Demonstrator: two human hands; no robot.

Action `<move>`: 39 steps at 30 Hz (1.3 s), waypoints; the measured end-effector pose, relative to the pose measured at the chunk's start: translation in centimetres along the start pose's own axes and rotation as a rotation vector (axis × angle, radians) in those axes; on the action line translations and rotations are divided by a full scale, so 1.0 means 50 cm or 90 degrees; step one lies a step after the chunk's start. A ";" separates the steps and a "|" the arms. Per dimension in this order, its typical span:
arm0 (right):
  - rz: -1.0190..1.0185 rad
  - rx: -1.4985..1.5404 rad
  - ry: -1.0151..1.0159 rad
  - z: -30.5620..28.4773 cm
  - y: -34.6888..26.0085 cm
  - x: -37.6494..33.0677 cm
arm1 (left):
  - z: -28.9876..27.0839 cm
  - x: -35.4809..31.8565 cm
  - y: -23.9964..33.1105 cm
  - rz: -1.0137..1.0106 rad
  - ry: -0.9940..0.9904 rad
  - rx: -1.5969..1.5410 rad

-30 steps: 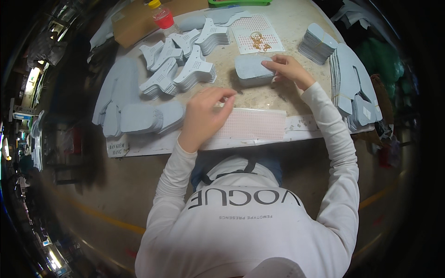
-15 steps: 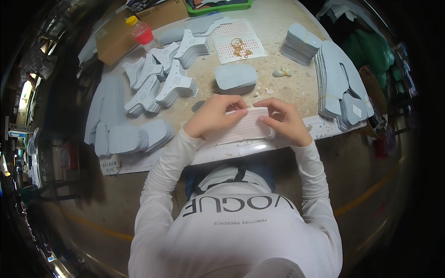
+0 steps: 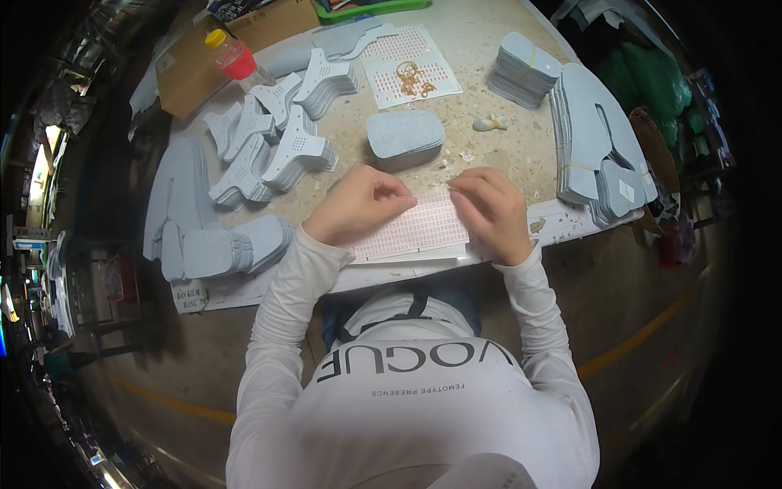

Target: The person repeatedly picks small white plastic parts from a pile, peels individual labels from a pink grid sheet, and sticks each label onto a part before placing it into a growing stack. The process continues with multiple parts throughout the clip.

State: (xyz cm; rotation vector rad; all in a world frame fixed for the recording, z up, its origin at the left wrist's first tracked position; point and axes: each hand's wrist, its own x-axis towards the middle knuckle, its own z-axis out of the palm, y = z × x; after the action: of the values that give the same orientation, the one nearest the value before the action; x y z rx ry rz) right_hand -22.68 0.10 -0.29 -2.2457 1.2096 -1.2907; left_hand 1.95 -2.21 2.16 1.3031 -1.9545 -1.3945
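A sheet of small printed labels (image 3: pixel 419 230), white with pinkish-red rows, lies at the table's front edge with more paper under it. My left hand (image 3: pixel 358 204) overlaps its left side, thumb and curled fingers pinching the far edge. At the sheet's far right corner is my right hand (image 3: pixel 497 213), its thumb and forefinger drawn together; whatever lies between those fingertips is too small to tell. Just beyond both hands stands a stack of grey rounded pads (image 3: pixel 405 134).
Stacks of grey Y-shaped pieces (image 3: pixel 297 151) and rounded grey pieces (image 3: pixel 216 251) fill the left. Another label sheet bears rubber bands (image 3: pixel 414 80). On the right are banded grey stacks (image 3: pixel 525 69) and larger curved pieces (image 3: pixel 582 138). A yellow-capped bottle (image 3: pixel 236 59) stands beside a cardboard box (image 3: pixel 194 72).
The label sheet now lies flatter, with more of its face showing. My left hand has shifted slightly left; my right fingers have come off the sheet's face to its far corner.
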 end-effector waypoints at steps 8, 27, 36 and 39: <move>-0.056 -0.063 -0.010 0.000 -0.002 0.006 | 0.000 -0.005 0.006 0.032 0.006 0.029; 0.064 0.105 0.017 0.028 -0.025 -0.003 | 0.004 -0.003 0.007 0.034 0.007 0.046; 0.017 0.153 0.005 0.038 -0.038 -0.002 | 0.008 -0.001 0.008 0.032 0.002 0.020; 0.076 0.240 0.042 0.043 -0.035 0.000 | 0.007 -0.002 0.006 0.031 -0.005 0.040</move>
State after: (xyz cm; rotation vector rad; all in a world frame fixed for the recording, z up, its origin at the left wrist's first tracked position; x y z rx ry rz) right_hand -20.00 0.83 -0.48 -1.8518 1.0049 -1.4178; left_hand 1.60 -1.93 2.28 1.2706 -2.0369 -1.3262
